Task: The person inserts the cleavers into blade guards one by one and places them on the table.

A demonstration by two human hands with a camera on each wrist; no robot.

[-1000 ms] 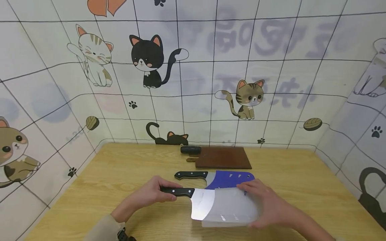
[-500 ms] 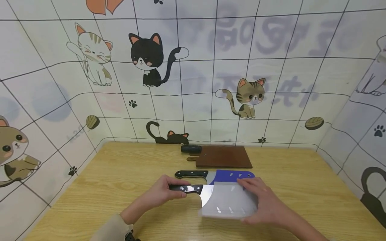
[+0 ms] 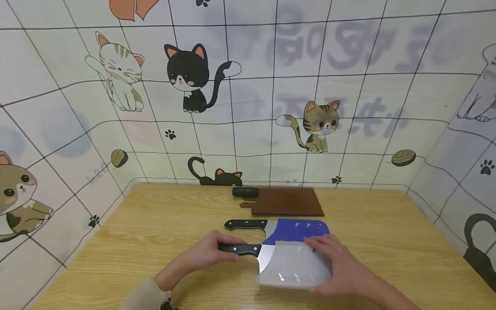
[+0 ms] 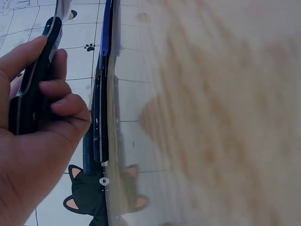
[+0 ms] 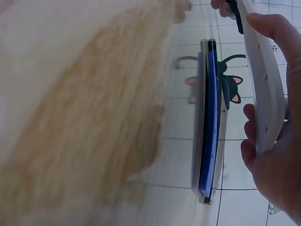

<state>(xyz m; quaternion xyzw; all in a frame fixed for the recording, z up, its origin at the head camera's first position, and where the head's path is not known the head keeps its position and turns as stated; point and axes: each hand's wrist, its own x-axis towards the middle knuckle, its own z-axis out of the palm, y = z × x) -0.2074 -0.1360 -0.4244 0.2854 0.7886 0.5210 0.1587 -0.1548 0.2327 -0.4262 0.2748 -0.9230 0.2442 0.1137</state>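
My left hand (image 3: 207, 252) grips the black riveted handle of a cleaver (image 3: 265, 258), its fingers curled round the handle in the left wrist view. A translucent white blade sheath (image 3: 294, 267) covers most of the blade; only a strip of bare metal shows near the handle. At the sheath's far end my right hand (image 3: 341, 267) holds it, thumb on one edge and fingers on the other. In the right wrist view the sheath (image 5: 265, 84) is seen edge-on, raised off the table. Just behind lies a second cleaver with a black handle (image 3: 246, 224) and a blue sheath (image 3: 300, 228).
On the wooden table (image 3: 155, 224), a brown cutting board (image 3: 288, 202) lies at the back. Left of it is a black cylindrical object (image 3: 245, 192), partly beside the board's small handle. A cat-patterned sheet (image 3: 252, 99) rises behind and at the sides.
The left hand and cleaver have moved right, so the sheath covers more of the blade than a second ago. In the last half second both hands have dipped slightly.
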